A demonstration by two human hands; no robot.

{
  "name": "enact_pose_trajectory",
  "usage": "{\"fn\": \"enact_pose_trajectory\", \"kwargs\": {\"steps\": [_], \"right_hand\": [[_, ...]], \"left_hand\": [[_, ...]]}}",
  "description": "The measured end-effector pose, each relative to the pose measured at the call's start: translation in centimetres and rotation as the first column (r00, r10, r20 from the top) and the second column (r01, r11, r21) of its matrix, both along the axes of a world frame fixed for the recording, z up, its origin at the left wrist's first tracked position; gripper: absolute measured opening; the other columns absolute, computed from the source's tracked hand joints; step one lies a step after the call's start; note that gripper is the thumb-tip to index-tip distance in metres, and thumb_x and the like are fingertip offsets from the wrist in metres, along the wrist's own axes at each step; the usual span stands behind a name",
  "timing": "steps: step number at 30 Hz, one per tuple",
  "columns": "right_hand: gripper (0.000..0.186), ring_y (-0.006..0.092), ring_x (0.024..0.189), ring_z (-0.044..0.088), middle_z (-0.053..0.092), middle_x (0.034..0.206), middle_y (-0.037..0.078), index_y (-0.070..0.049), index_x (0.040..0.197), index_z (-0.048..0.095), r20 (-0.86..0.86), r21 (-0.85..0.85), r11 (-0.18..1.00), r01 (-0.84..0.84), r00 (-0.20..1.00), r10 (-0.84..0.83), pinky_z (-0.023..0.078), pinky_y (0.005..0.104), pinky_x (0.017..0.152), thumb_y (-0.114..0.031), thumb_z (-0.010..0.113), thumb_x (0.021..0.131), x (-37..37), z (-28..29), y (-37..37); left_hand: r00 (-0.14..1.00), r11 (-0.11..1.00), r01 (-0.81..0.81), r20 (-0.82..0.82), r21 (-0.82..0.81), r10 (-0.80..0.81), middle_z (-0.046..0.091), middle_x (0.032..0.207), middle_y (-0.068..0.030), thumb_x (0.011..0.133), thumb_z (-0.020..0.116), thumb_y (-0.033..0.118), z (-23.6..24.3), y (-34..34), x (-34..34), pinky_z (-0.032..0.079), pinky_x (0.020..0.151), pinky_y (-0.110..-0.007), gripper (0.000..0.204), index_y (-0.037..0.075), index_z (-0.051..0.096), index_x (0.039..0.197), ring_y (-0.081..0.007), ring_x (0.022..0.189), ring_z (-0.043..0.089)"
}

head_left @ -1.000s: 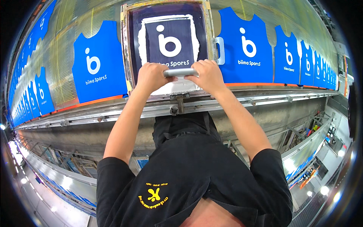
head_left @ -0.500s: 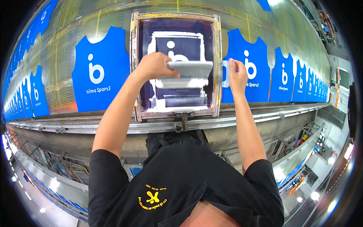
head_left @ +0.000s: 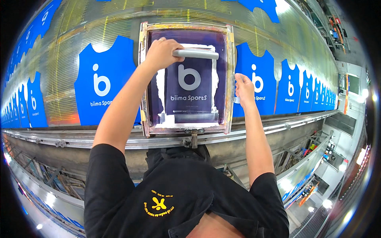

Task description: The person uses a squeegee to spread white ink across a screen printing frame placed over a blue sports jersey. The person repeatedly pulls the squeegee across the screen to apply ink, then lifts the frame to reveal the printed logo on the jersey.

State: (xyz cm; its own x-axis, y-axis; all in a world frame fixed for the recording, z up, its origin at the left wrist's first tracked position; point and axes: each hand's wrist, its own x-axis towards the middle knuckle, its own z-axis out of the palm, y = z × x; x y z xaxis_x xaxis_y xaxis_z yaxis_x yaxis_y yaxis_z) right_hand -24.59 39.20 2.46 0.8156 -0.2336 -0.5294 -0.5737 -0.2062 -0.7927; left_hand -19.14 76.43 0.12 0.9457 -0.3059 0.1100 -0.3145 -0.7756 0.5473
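Observation:
A screen-printing frame [head_left: 231, 43] with a dark mesh lies in front of me, over the row of blue pieces. White ink edges a rectangle on the mesh, around a pale round emblem [head_left: 189, 77] and lettering. My left hand [head_left: 162, 53] is closed around the left end of a grey squeegee [head_left: 200, 54], which lies across the far part of the mesh. At the frame's right side, my right hand [head_left: 245, 88] has its fingers curled at a pale side handle [head_left: 237, 100], which they partly hide.
Blue sleeveless shirt panels [head_left: 125, 55] with white prints lie along the long table [head_left: 63, 107] on both sides. A metal rail [head_left: 99, 139] runs along its near edge, and a clamp [head_left: 194, 137] sits there below the frame. Another long table is behind me.
My left hand has moved the squeegee from the middle of the mesh to its far end, uncovering the emblem and lettering. My right hand has come closer in against the side handle.

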Motion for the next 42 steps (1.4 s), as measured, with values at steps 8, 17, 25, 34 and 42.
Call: {"fn": "enact_pose_trajectory", "kwargs": {"steps": [8, 17, 25, 34, 42], "right_hand": [[0.033, 0.003, 0.052, 0.042, 0.052, 0.07, -0.007, -0.005, 0.12, 0.072, 0.119, 0.103, 0.994, -0.029, 0.993, 0.017, 0.029, 0.025, 0.045, -0.031, 0.077, 0.101, 0.3, -0.3, -0.6], [0.04, 0.0123, 0.086, 0.062, 0.074, 0.099, 0.005, 0.0, 0.119, 0.076, 0.408, -0.1, 0.994, 0.04, 0.913, 0.004, 0.051, 0.0304, 0.079, -0.036, 0.076, 0.102, -1.3, -0.5, 3.7], [0.038, 0.0238, 0.097, 0.072, 0.078, 0.105, 0.012, -0.006, 0.113, 0.076, 0.512, -0.16, 0.987, 0.007, 0.856, 0.077, 0.055, 0.0392, 0.09, -0.042, 0.069, 0.104, -6.4, -5.9, 24.5], [0.032, 0.0182, 0.072, 0.066, 0.073, 0.083, 0.006, -0.011, 0.118, 0.074, 0.355, -0.278, 0.959, 0.061, 0.934, 0.043, 0.052, 0.0362, 0.069, -0.037, 0.075, 0.099, -9.6, -6.2, 37.7], [0.039, 0.0275, 0.08, 0.072, 0.077, 0.094, 0.012, -0.014, 0.125, 0.071, 0.23, -0.34, 0.94, 0.01, 0.97, 0.073, 0.056, 0.0401, 0.075, -0.04, 0.076, 0.096, -9.7, -6.4, 37.5]], "left_hand": [[0.998, 0.999, -0.045, 0.053, 0.003, 0.045, 0.078, 0.114, 0.0003, 0.078, 0.092, 0.037, 0.0, -4.5, -21.3, 0.047, 0.095, -0.045, 0.045, 0.021, 0.08, 0.117, -0.0228, 0.102, 0.07], [0.992, 0.992, -0.123, 0.036, -0.015, 0.124, 0.076, 0.124, 0.0033, 0.067, 0.089, 0.011, 2.6, -1.6, -30.2, 0.046, 0.105, -0.042, 0.056, 0.021, 0.077, 0.121, -0.0234, 0.114, 0.067], [0.975, 0.975, -0.198, -0.086, 0.098, 0.206, 0.079, 0.112, -0.0031, 0.066, 0.085, 0.007, 4.1, 16.7, -31.7, 0.049, 0.098, -0.044, 0.042, 0.013, 0.079, 0.107, -0.0284, 0.105, 0.071], [0.966, 0.984, -0.124, -0.213, 0.127, 0.149, 0.08, 0.112, -0.0062, 0.067, 0.087, 0.007, 5.6, 28.8, -32.2, 0.047, 0.101, -0.044, 0.043, 0.009, 0.078, 0.11, -0.029, 0.107, 0.07], [1.0, 0.97, -0.022, -0.005, 0.243, 0.024, 0.076, 0.113, -0.0045, 0.069, 0.086, 0.008, 4.4, 29.6, -32.0, 0.045, 0.1, -0.042, 0.042, 0.01, 0.077, 0.11, -0.0271, 0.106, 0.069]]}}
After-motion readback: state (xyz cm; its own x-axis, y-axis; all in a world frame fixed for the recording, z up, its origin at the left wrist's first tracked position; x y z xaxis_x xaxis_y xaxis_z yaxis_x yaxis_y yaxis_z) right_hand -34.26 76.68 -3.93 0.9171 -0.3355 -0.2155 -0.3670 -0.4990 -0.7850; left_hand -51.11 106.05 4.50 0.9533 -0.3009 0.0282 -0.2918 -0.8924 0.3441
